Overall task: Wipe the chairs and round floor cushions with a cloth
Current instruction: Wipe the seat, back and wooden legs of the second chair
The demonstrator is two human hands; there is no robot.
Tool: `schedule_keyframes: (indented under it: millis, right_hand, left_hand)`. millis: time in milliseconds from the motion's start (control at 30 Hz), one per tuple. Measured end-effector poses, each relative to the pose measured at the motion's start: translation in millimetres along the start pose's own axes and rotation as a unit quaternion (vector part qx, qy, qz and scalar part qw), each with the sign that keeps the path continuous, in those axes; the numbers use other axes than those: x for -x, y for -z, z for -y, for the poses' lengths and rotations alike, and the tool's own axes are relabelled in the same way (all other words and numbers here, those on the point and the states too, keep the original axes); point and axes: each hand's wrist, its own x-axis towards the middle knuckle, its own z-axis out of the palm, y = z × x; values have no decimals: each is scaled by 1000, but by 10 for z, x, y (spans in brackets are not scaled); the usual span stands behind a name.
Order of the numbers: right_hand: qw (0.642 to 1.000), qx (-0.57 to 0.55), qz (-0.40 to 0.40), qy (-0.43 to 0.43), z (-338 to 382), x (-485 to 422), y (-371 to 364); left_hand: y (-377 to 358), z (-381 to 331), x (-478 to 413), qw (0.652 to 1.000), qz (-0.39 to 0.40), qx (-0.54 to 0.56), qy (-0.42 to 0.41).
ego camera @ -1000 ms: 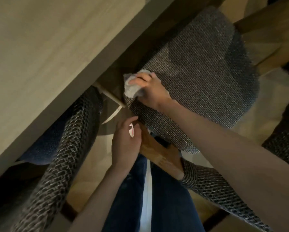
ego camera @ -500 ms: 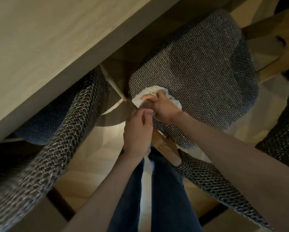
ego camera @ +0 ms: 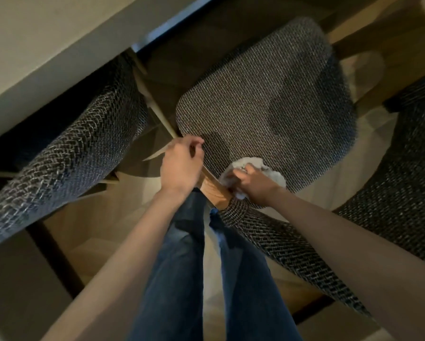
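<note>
Two hands busy | left hand [ego camera: 182, 166]: fingers curled at near-left corner of chair seat [ego camera: 268, 102], grip unclear | cloth [ego camera: 252, 161]: soft, light, bunched on seat's near edge, best held balled up | right hand [ego camera: 254, 184]: fingers clenched round cloth | seat likely firm, rough-woven

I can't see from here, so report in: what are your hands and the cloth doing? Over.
Right hand grips cloth on chair seat, near edge. Left hand at seat corner, grip unclear. Table beyond seat, second chair at left.
</note>
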Motion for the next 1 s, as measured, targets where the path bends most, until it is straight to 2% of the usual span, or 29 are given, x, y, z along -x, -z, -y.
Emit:
schedule_keyframes:
  millis: [67, 133, 233, 267, 300, 400, 533, 667, 733, 833, 1000]
  right_hand:
    - [999, -6, 38, -30, -49, 146, -28]
    - [993, -76, 58, -71, -98, 343, -26]
    - [974, -198, 25, -103, -151, 637, 58]
    - [972, -210, -12, -104, -186, 710, 141]
    - [979, -172, -53, -92, -227, 768, 205]
    - [957, -214, -148, -124, -209, 1027, 451]
    - [901, -285, -293, -150, 56, 1410, 627]
    - [832, -327, -382, -233, 589, 1649, 531]
    - [806, -314, -400, -302, 900, 1711, 374]
    - [794, -247, -390, -394, 1264, 1734, 138]
    - [790, -134, -411, -434, 1321, 1735, -59]
  left_hand:
    - [6, -39, 100, 996, 7, -75, -39]
    - [28, -73, 186, 987, 11, -143, -68]
    - [71, -123, 308, 983, 47, -162, -71]
    - [93, -137, 343, 983, 61, -159, -68]
    - [118, -153, 374, 983, 74, -157, -65]
    - [223, -191, 429, 977, 115, -164, -71]
    - [403, -132, 410, 943, 206, -233, -123]
    - [554, -16, 315, 895, 255, -325, -168]
    - [566, -17, 256, 883, 240, -359, -184]
    - [520, -30, 233, 864, 210, -404, -214]
    - [476, 26, 293, 874, 176, -388, -232]
